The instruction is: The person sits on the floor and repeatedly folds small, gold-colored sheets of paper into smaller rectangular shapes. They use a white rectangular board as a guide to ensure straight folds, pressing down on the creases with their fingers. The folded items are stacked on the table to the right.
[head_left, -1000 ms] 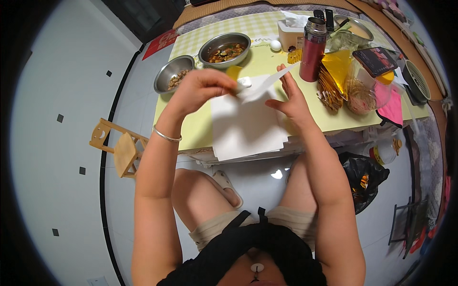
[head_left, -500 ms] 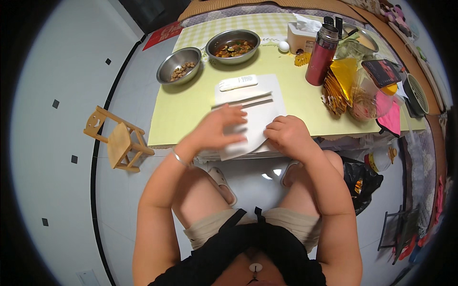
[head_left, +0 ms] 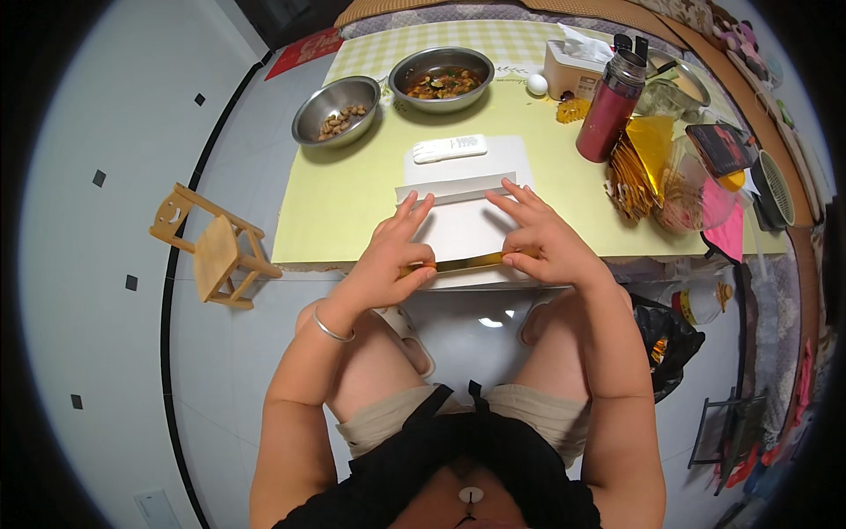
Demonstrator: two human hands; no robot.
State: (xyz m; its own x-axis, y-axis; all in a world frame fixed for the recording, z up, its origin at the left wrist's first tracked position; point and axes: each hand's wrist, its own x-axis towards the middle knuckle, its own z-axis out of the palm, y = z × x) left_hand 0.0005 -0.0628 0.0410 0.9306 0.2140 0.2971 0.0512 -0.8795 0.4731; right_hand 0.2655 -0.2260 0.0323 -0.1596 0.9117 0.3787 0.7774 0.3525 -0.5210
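A white paper sheet (head_left: 463,225) lies flat on the yellow table (head_left: 339,207), with a folded band across its far edge. My left hand (head_left: 397,251) and my right hand (head_left: 538,240) rest on its near part, fingers spread over the sheet. The thumbs pinch the near edge, where a thin yellow strip (head_left: 463,262) shows between the hands. A white remote control (head_left: 449,147) lies just beyond the paper.
Two steel bowls of food (head_left: 335,110) (head_left: 441,79) stand at the back of the table. A red flask (head_left: 610,106), a tissue box (head_left: 571,70), an egg (head_left: 537,85) and cluttered packets fill the right side. A small wooden stool (head_left: 214,249) stands on the floor at left, a black bag (head_left: 667,335) at right.
The paper was held up in the air over the table. It has since been lowered and laid flat, and both hands have moved toward me onto its near edge.
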